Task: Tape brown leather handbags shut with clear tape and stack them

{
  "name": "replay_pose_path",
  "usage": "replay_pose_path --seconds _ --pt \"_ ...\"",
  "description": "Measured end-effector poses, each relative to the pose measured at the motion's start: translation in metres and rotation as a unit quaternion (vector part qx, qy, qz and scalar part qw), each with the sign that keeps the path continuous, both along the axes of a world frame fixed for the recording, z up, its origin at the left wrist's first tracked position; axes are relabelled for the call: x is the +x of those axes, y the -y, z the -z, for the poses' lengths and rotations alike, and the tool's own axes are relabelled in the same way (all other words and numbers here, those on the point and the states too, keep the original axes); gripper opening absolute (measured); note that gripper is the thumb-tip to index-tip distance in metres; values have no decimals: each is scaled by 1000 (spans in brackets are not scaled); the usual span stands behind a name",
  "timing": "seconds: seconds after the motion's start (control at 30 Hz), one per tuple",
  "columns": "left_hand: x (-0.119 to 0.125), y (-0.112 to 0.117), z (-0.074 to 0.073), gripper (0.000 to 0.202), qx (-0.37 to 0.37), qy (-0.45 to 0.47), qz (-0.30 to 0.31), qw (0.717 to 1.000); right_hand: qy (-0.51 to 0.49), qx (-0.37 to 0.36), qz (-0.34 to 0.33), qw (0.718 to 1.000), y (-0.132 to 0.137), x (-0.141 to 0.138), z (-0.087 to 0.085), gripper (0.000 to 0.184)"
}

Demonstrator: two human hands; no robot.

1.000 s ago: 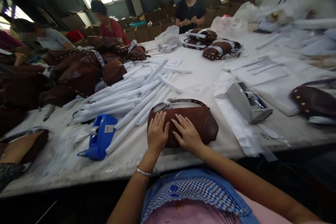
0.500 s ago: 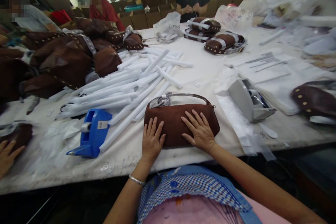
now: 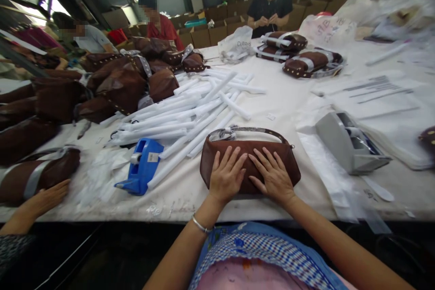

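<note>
A brown handbag (image 3: pixel 207 163) lies on the white-covered table right in front of me, its strap arching along the far side with clear wrap bunched at the strap's left end. My left hand (image 3: pixel 226 176) rests flat on the bag's left-middle part, fingers spread. Beside it, my right hand (image 3: pixel 273 174) presses flat on the middle and right of the same bag, thumb pointing inward. Neither hand grips anything. Left of the bag stands a blue tape dispenser (image 3: pixel 144 167); to the right is a grey tape dispenser (image 3: pixel 343 142).
White wrapped rolls (image 3: pixel 190 104) lie piled beyond the blue dispenser. Brown bags (image 3: pixel 115 81) heap at the far left, and taped bags (image 3: pixel 312 61) sit at the back. A co-worker's hand (image 3: pixel 47 197) touches a taped bag at left. Plastic sheets (image 3: pixel 322 172) hang over the front edge.
My left hand has slid right along the bag, closer to my right hand. The view has shifted left and up. At left, the co-worker's taped bag shows more fully.
</note>
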State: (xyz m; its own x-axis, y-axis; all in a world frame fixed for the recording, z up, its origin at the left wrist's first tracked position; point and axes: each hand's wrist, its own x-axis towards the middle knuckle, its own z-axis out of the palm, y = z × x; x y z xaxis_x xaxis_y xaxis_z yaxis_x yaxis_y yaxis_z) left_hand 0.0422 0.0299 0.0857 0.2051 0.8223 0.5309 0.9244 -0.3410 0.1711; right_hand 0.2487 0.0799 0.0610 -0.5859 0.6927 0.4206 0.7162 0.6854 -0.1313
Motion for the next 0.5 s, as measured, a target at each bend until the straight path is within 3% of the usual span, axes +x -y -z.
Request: replay_pose_path --seconds 0.13,0.23,0.3,0.33,0.4,0.43,0.5 --pt "-8 -6 26 52 -17 12 -5 1000 2 14 -4 1000 3 -2 1 65" --pt "-20 7 23 49 -34 107 5 994 5 8 -4 1000 2 -3 1 65" --pt "-31 25 16 44 -20 213 -68 974 2 -2 -2 1000 0 -2 0 64" --pt "-38 35 12 43 -22 280 -132 951 -2 -6 -2 1000 -1 -2 0 65" --pt "-51 56 8 46 -73 404 -250 877 -14 -12 -2 1000 -3 -2 0 65" --pt "-55 64 7 52 -118 451 -284 838 -19 -14 -2 1000 -4 -2 1 66" --pt "-59 75 6 65 -224 516 -287 775 -28 -18 -3 999 -4 -2 1 67"
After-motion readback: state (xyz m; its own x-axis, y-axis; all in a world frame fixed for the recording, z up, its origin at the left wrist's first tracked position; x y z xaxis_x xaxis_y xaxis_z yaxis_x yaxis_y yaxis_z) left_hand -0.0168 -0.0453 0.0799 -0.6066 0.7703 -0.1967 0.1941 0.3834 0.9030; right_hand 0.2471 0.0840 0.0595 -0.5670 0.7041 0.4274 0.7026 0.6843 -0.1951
